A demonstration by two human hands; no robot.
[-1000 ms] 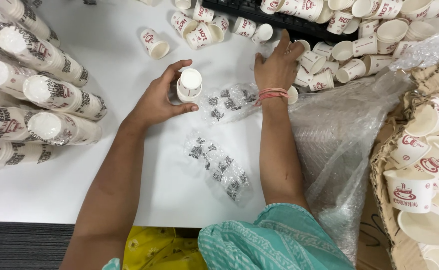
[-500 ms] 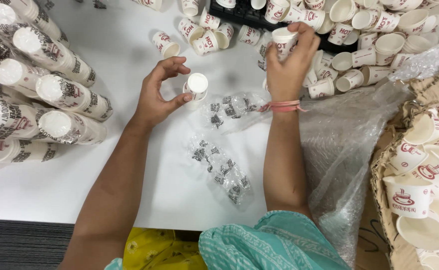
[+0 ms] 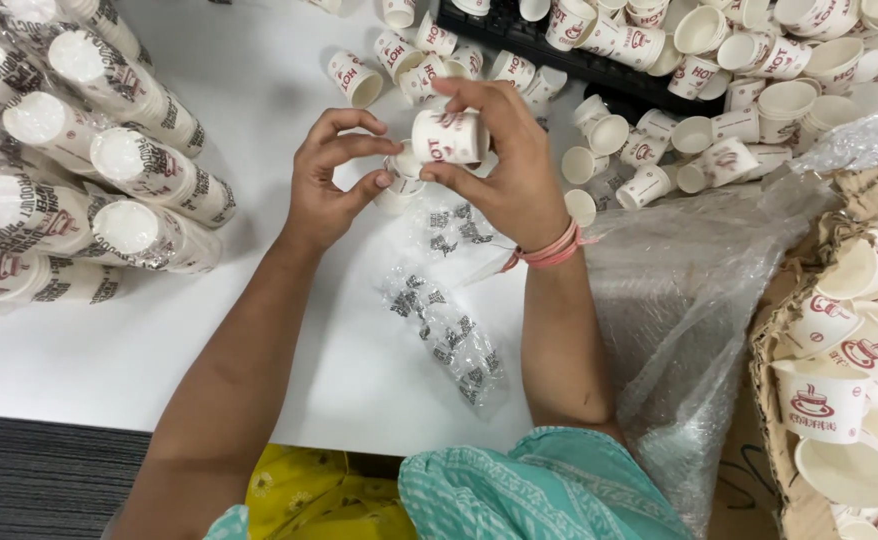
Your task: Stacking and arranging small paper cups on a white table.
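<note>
R hand (image 3: 514, 175) pinches a cup (image 3: 449, 135) sideways above the table (image 3: 159, 350); L hand (image 3: 324, 180) fingertips grip a small stack (image 3: 402, 175) just below. Risk — thin paper rim could crush if squeezed, or cup slips & rolls into loose cups (image 3: 659, 150).

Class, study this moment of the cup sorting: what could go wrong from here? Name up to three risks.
1. The right hand pinches a cup by fingertips only; it might slip or get crushed.
2. The left hand holds a short stack loosely; it may tip.
3. Loose cups crowd close by; a forearm could scatter them.
</note>
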